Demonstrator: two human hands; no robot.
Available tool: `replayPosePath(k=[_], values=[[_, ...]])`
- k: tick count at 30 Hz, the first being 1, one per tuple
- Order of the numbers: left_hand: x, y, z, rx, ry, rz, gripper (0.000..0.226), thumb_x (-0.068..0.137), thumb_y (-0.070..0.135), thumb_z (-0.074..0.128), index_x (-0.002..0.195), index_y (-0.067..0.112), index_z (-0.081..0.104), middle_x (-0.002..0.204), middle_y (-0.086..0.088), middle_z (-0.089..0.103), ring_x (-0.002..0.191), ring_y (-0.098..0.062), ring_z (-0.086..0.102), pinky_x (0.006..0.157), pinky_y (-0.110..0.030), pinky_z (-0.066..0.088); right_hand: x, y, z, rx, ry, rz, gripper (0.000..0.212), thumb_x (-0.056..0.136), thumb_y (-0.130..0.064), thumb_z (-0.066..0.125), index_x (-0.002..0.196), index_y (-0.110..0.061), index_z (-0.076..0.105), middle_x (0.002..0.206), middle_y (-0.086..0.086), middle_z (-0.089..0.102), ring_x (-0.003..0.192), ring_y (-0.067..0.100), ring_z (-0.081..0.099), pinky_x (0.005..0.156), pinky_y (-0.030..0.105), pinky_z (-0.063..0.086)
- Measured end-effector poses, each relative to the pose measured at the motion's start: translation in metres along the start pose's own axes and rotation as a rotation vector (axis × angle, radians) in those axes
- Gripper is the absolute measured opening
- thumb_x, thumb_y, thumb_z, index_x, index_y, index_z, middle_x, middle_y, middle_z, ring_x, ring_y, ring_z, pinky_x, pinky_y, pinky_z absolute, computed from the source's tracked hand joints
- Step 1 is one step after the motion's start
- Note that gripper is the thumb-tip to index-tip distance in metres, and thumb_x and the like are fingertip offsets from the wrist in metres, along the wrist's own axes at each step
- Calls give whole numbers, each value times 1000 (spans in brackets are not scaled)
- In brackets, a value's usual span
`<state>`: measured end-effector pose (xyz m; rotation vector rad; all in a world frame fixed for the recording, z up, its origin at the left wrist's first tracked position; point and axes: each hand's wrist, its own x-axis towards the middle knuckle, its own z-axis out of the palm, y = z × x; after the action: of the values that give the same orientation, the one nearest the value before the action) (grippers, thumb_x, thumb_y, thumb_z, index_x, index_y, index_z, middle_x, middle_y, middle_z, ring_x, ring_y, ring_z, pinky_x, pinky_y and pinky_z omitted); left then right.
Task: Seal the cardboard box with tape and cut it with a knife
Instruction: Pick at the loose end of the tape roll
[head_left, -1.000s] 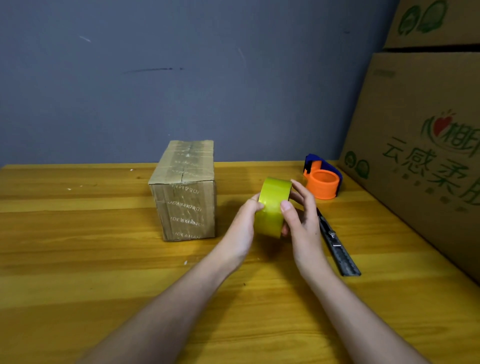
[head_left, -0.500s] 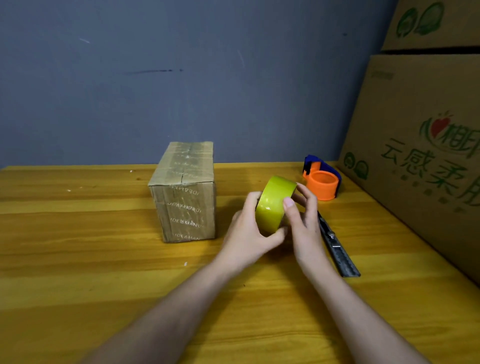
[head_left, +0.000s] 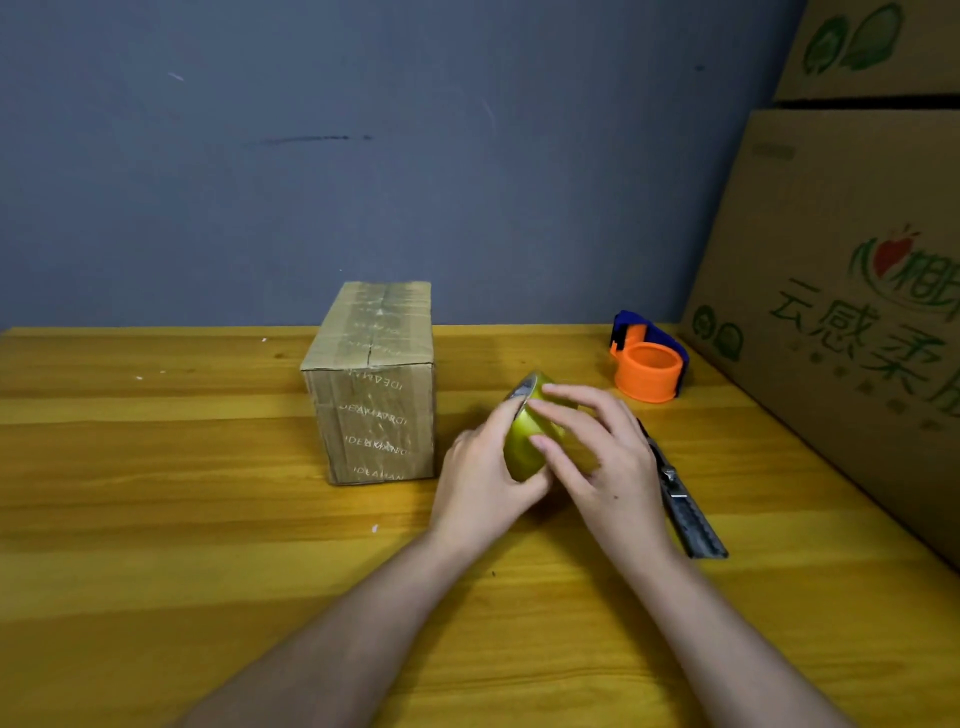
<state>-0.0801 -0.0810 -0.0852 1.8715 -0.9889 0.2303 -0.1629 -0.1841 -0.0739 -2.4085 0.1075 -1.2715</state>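
A small cardboard box (head_left: 374, 384), wrapped in old printed tape, stands on the wooden table (head_left: 156, 519) left of centre. Just right of it I hold a yellow-green tape roll (head_left: 522, 449) above the table. My left hand (head_left: 480, 480) grips the roll from the left and below. My right hand (head_left: 602, 457) lies over its right side with the fingers stretched across the tape surface. A grey utility knife (head_left: 685, 506) lies on the table under and right of my right hand, partly hidden by it.
An orange and blue tape dispenser (head_left: 649, 364) sits at the back right of the table. Large printed cardboard cartons (head_left: 852, 291) are stacked along the right edge. A blue-grey wall (head_left: 363, 156) closes the back.
The roll has tilted and turned in my hands. My left hand wrapped further round it, and my right fingers slid across its outer surface.
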Motion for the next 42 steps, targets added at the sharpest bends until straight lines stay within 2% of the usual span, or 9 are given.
replayPosePath(k=[4,8,15,19,24,29,34,39,42], values=[[-1,-1,1,41,-31,19,68,70,41,56,135,27,44,114,1,69,104,-25,64,88,-38,50,-2,-6,3,113,43,109,20,85,-29,63,101,-21,70,111,-10,60,108,11,54,88,34,49],[-1,-3,2,47,-15,19,66,72,36,62,135,27,45,115,1,69,105,-23,64,87,-37,51,-1,-5,7,188,54,155,14,83,-24,66,96,-18,71,109,-10,60,108,10,54,86,41,48],[-2,-4,2,13,-29,12,65,71,38,61,133,30,44,113,2,70,103,-22,65,86,-38,52,-3,-4,7,216,60,168,4,81,-20,69,85,-19,68,107,-11,59,107,12,54,89,37,46],[0,-4,3,86,-19,58,66,70,31,63,133,27,45,120,2,66,103,-25,62,90,-32,47,0,-2,4,229,96,163,24,78,-20,74,101,-19,67,106,-6,62,104,12,57,78,35,51],[1,-5,3,242,13,158,64,65,29,62,126,18,52,114,-2,70,102,-23,64,86,-30,44,2,1,-2,154,100,110,13,81,-23,71,92,-17,70,101,-6,63,99,10,59,70,29,48],[1,-7,4,353,57,193,64,57,32,63,119,18,54,98,-2,74,89,-20,68,80,-24,39,1,2,-3,114,116,104,13,85,-25,64,88,-15,70,99,-6,60,96,8,57,73,31,49],[2,-8,3,394,63,211,66,53,31,66,116,20,51,94,-1,75,84,-20,69,79,-25,34,2,2,-2,-46,60,74,17,90,-28,54,93,-14,62,102,-1,51,98,10,48,83,30,46],[1,-3,2,286,39,154,64,63,29,65,124,17,53,106,-4,72,97,-24,66,82,-29,45,3,3,1,-177,-38,-26,16,91,-29,48,95,-16,55,105,1,51,97,15,47,83,36,46],[-1,2,0,177,18,105,64,69,30,62,131,21,48,113,-2,69,100,-28,63,85,-32,46,2,0,1,-178,-5,-78,13,90,-29,51,96,-17,55,104,1,54,96,17,50,83,34,46]])
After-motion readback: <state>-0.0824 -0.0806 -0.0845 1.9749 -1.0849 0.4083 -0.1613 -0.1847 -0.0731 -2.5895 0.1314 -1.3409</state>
